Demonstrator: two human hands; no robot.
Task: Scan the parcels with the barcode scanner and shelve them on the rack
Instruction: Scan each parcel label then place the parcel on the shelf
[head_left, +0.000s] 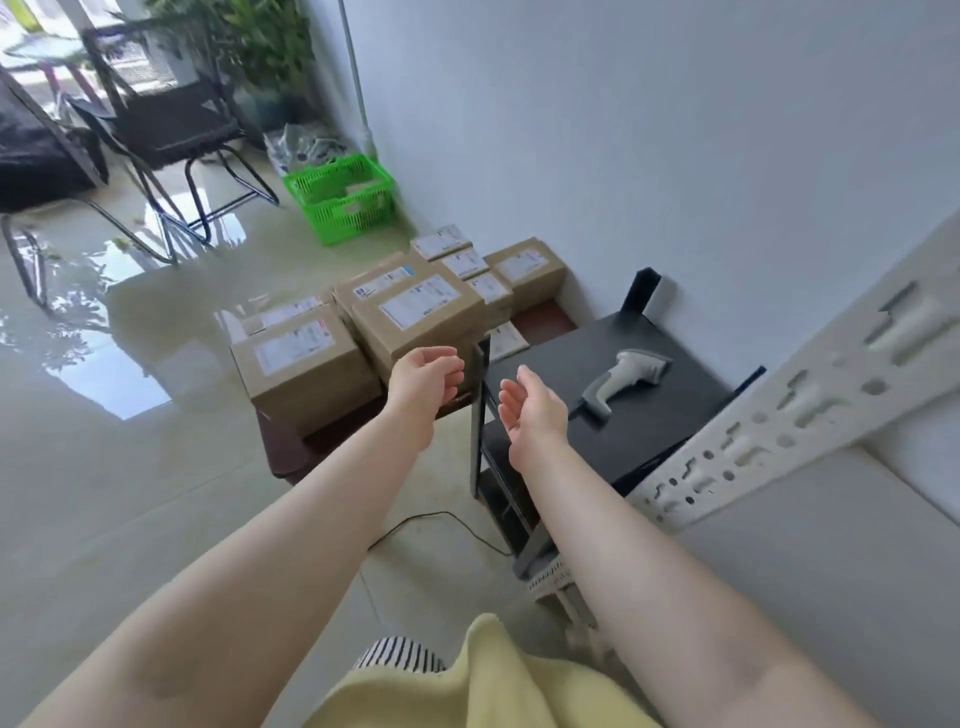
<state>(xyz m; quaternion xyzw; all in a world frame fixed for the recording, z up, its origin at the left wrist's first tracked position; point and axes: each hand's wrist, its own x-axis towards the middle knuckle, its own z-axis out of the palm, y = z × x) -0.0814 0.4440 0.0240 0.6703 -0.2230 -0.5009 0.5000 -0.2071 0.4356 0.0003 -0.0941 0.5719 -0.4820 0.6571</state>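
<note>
Above parcels (415, 317), both hands outstretched, empty

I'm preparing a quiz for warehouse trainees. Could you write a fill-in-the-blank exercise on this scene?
1. The barcode scanner lies on a small table whose colour is ____.
2. The plastic basket by the wall is coloured ____.
3. Both the left hand and the right hand hold ____.
4. Each cardboard parcel carries a white ____ on top.

Answers: black; green; nothing; label
</note>
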